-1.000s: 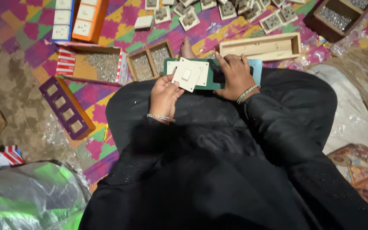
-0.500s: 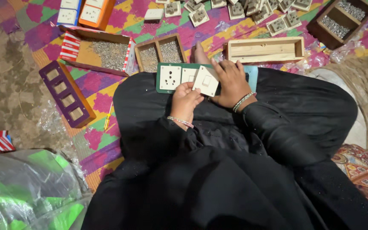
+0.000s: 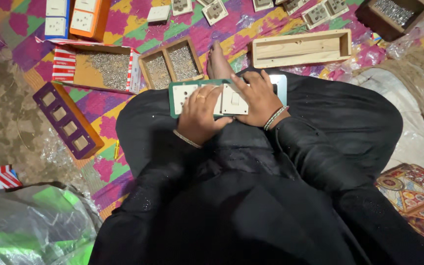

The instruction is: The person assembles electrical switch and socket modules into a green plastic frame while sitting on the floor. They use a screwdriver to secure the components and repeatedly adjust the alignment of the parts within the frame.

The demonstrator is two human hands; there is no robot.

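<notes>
A green switch board plate [image 3: 176, 100] lies flat on my lap, which is covered in black cloth. White switch and socket modules [image 3: 233, 101] sit in it. My left hand [image 3: 198, 115] presses down on the plate's left half, fingers spread over a white socket module. My right hand [image 3: 257, 98] rests on the right half, its fingers on the white switch module. Both wrists wear bangles. My bare foot [image 3: 217, 60] pokes out just beyond the plate.
On the colourful mat ahead lie a two-part wooden box of screws [image 3: 170, 64], a red-striped carton of screws [image 3: 101, 68], an empty long wooden box [image 3: 300, 48], a purple board frame [image 3: 67, 119], orange and blue boards [image 3: 77, 17] and several white modules.
The plate was held tilted up with a loose white module in my hands. Now the plate lies flat on my lap with the modules seated, and both hands press on it.
</notes>
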